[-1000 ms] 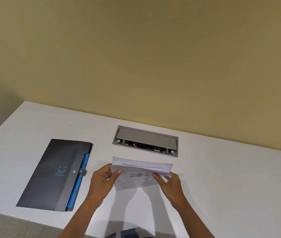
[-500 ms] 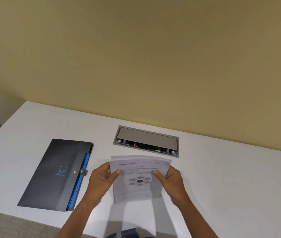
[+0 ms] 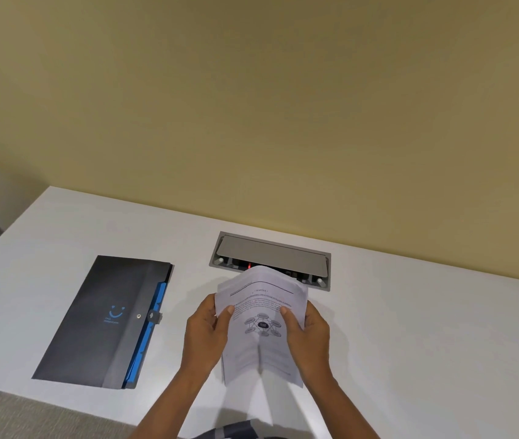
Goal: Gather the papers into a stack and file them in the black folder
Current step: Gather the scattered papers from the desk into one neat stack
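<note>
A stack of white printed papers with a diagram on the top sheet is held upright above the white desk. My left hand grips its left edge and my right hand grips its right edge, thumbs on the front sheet. The sheets bow slightly in the middle. The black folder lies shut and flat on the desk to the left of my left hand, with blue tabs along its right side and a small snap clasp.
A grey cable box with a hinged lid is set into the desk just behind the papers. A beige wall rises behind the desk. The desk's front edge runs near my forearms, with floor at the lower left.
The papers have been tipped up from nearly flat to upright and facing me, and both hands have shifted slightly nearer along their side edges. The folder has not moved.
</note>
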`<state>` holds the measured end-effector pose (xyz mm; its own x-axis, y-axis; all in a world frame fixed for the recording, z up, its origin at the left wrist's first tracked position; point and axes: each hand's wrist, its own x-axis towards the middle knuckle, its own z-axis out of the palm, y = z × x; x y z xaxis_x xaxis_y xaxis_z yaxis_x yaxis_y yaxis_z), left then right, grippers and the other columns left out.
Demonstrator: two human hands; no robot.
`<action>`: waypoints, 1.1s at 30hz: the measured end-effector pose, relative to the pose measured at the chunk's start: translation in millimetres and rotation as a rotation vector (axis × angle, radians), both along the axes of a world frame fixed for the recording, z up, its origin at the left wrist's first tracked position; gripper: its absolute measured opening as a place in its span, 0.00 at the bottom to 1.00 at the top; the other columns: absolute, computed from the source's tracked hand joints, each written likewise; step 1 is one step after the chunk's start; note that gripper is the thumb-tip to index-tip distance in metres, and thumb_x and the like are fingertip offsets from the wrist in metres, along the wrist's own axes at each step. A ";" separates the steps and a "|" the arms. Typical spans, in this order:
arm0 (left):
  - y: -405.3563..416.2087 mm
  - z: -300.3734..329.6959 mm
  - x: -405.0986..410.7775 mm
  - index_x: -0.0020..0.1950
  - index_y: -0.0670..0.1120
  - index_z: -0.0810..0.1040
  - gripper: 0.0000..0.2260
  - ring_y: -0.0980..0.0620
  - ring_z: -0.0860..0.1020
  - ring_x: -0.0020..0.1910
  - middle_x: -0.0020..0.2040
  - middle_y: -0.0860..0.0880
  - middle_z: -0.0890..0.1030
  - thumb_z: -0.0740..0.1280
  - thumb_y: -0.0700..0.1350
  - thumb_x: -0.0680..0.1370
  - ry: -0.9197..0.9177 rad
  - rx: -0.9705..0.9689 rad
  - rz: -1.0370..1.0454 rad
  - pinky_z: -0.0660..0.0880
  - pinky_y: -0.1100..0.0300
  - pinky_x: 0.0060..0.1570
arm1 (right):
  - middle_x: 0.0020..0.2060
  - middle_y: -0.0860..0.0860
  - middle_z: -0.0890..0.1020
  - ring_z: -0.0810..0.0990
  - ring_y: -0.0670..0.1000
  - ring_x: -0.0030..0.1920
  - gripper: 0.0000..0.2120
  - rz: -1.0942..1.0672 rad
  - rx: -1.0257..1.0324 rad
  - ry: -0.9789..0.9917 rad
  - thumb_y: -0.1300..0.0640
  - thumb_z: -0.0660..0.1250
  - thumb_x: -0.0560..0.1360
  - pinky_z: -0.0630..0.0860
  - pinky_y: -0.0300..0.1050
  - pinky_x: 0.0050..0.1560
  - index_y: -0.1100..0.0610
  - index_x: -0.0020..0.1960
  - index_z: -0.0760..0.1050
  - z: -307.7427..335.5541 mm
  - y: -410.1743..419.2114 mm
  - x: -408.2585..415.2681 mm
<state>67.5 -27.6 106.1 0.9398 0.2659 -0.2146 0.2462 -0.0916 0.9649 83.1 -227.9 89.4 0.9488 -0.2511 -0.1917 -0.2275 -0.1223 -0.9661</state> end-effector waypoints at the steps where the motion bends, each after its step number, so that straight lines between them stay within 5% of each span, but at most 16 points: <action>1: -2.5 0.8 -1.3 0.61 0.65 0.77 0.15 0.62 0.86 0.55 0.54 0.68 0.86 0.70 0.44 0.83 -0.034 0.025 0.003 0.85 0.64 0.46 | 0.46 0.31 0.88 0.87 0.35 0.48 0.14 -0.023 0.023 -0.018 0.57 0.74 0.81 0.80 0.27 0.38 0.36 0.54 0.82 2.2 2.6 -2.1; 6: -12.5 -4.7 -9.0 0.61 0.78 0.70 0.22 0.62 0.83 0.60 0.57 0.67 0.82 0.68 0.47 0.84 -0.115 0.034 0.022 0.84 0.68 0.45 | 0.53 0.34 0.87 0.86 0.37 0.53 0.18 -0.088 0.089 -0.093 0.54 0.72 0.82 0.82 0.29 0.45 0.29 0.58 0.80 -1.5 7.6 -14.6; 11: -19.5 -37.7 -20.9 0.67 0.70 0.65 0.21 0.53 0.81 0.62 0.62 0.60 0.78 0.65 0.44 0.86 -0.044 0.046 0.017 0.83 0.70 0.49 | 0.51 0.31 0.85 0.84 0.36 0.53 0.21 -0.076 0.071 0.010 0.53 0.73 0.81 0.81 0.27 0.45 0.23 0.52 0.77 -23.8 6.6 -28.9; 19: -13.6 -55.1 -22.3 0.74 0.60 0.67 0.20 0.51 0.81 0.61 0.62 0.58 0.79 0.65 0.42 0.86 -0.008 0.036 0.007 0.83 0.70 0.48 | 0.49 0.35 0.88 0.86 0.38 0.51 0.10 -0.059 0.094 0.133 0.53 0.75 0.80 0.82 0.29 0.41 0.40 0.58 0.83 -35.6 1.7 -28.9; 26: -1.9 -69.0 -29.9 0.77 0.54 0.69 0.21 0.51 0.80 0.61 0.62 0.53 0.80 0.65 0.41 0.86 0.047 0.079 -0.045 0.80 0.76 0.49 | 0.46 0.37 0.90 0.88 0.39 0.48 0.07 -0.024 0.090 0.216 0.52 0.77 0.78 0.84 0.31 0.43 0.40 0.52 0.85 -46.6 -3.5 -34.0; 31: 13.4 -72.4 -25.7 0.60 0.65 0.73 0.14 0.60 0.84 0.51 0.51 0.75 0.82 0.66 0.43 0.86 0.121 0.141 -0.086 0.81 0.74 0.40 | 0.46 0.37 0.91 0.89 0.40 0.46 0.08 0.091 0.021 0.245 0.52 0.79 0.76 0.84 0.34 0.40 0.42 0.53 0.87 -52.6 -10.5 -32.2; 33: 24.9 -78.2 -21.4 0.60 0.61 0.74 0.12 0.59 0.84 0.51 0.50 0.72 0.84 0.68 0.44 0.85 0.148 0.158 -0.071 0.80 0.74 0.40 | 0.46 0.37 0.91 0.90 0.40 0.47 0.09 0.165 -0.032 0.245 0.54 0.79 0.76 0.84 0.34 0.41 0.43 0.55 0.86 -55.6 -13.5 -31.8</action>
